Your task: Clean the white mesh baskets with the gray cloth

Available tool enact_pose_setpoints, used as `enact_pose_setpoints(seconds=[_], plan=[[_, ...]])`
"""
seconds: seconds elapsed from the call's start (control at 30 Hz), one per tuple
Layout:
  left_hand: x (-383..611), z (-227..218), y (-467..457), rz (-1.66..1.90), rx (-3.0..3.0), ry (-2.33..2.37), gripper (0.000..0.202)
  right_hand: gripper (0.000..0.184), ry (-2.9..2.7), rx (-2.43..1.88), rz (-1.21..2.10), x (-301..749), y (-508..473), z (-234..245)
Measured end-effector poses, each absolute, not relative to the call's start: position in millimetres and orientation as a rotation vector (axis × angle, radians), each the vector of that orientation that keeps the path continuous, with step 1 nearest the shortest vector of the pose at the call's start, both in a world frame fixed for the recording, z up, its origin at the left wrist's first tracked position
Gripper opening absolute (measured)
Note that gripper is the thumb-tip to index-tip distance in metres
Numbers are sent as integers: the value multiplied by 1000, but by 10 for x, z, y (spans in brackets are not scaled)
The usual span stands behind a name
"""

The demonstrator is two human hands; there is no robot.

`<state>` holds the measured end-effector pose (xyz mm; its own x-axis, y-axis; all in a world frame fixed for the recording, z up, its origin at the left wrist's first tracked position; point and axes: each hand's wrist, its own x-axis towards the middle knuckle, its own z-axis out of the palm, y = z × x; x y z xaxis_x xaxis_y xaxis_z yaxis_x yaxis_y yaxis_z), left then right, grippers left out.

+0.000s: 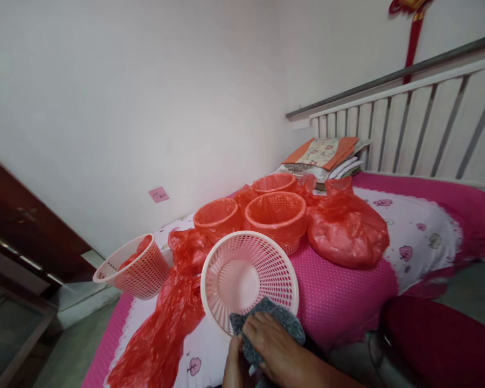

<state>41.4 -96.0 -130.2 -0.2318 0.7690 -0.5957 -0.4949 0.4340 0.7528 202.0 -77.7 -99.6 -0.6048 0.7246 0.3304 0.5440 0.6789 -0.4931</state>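
A pale pink slatted plastic basket [222,264] tilts toward me at the front of the bed, its inside showing. My right hand [272,339] grips a dark grey cloth [285,315] and presses it over the near rim. Just left of it, my left hand [235,364] holds the basket at its near edge; most of its fingers are hidden. Behind stand several similar baskets lined with red plastic bags, including one basket [275,213] directly beyond and another [216,215] to its left.
A full, knotted red bag [347,231] sits at right. Loose red bags [157,334] spread at left beside another basket [145,269] with red plastic inside. Folded bedding [323,153] lies by the white railing [420,118]. A dark red stool [440,339] stands at lower right.
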Motion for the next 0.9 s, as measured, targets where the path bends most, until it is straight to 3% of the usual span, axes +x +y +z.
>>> enact_pose_setpoints(seconds=[0.1, 0.3, 0.57, 0.67, 0.9], plan=[[308, -1318, -993, 1336, 363, 1463, 39, 36, -2424, -989, 382, 1978, -791, -1043], [373, -1237, -1118, 1520, 857, 1846, 48, 70, -2375, -909, 277, 1929, -851, -1219], [567, -1156, -1132, 1613, 772, 1743, 51, 41, -2209, -924, -163, 1776, -826, -1269], [552, -1107, -1130, 1623, 761, 1704, 49, 28, -2240, -953, -166, 1758, -810, -1228], [452, -990, -1182, 1683, 724, 1687, 38, 20, -2293, -945, -186, 1784, -787, -1313]])
